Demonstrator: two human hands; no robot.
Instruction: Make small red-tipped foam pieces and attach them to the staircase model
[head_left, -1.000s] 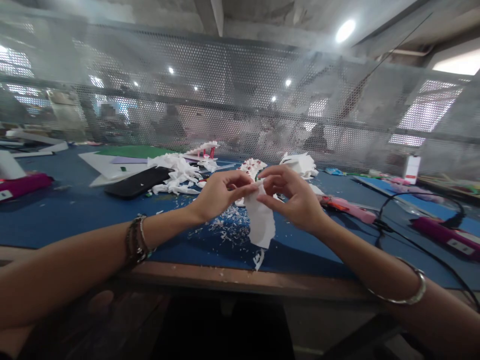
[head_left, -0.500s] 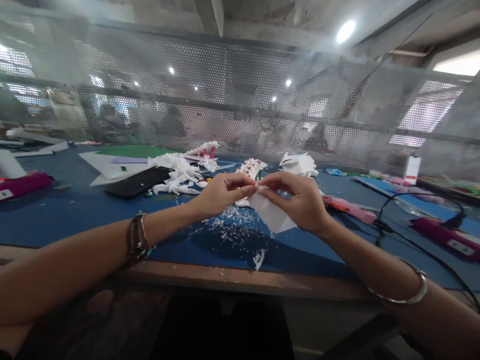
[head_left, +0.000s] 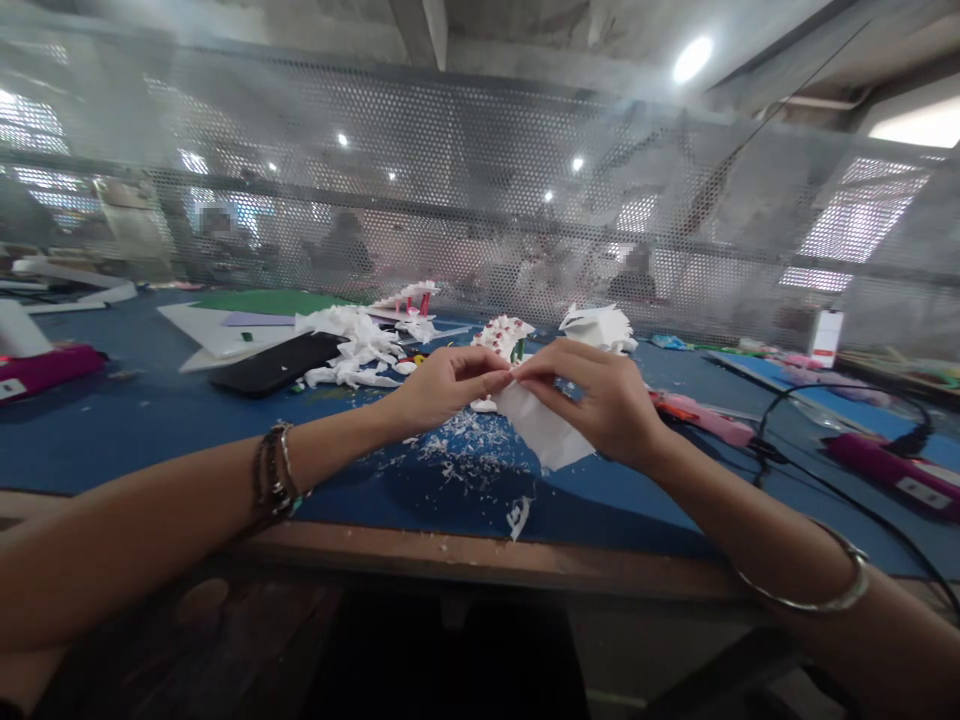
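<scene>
My left hand (head_left: 454,388) and my right hand (head_left: 600,395) meet fingertip to fingertip above the table. Between their pinched fingers is a thin white sheet of paper (head_left: 546,432), its free part hanging down under my right hand. Both hands are closed on its upper corner; the exact spot of the pinch is hidden by the fingers. Just behind the fingertips stands a white piece dotted with red (head_left: 504,332), with a bit of green below it. Small white paper scraps (head_left: 469,450) lie scattered on the blue table top (head_left: 360,490) beneath.
Left of my hands are a black phone-like slab (head_left: 277,365), crumpled white paper (head_left: 352,340) and a green sheet (head_left: 274,302). A stack of white paper (head_left: 598,328) sits behind. To the right lie a pink-handled tool (head_left: 705,418), a black cable (head_left: 847,488) and a purple power strip (head_left: 892,475).
My right hand has shifted slightly, its fingers bending more over the paper. The left hand stays nearly in place, and the sheet's lower edge has moved a little.
</scene>
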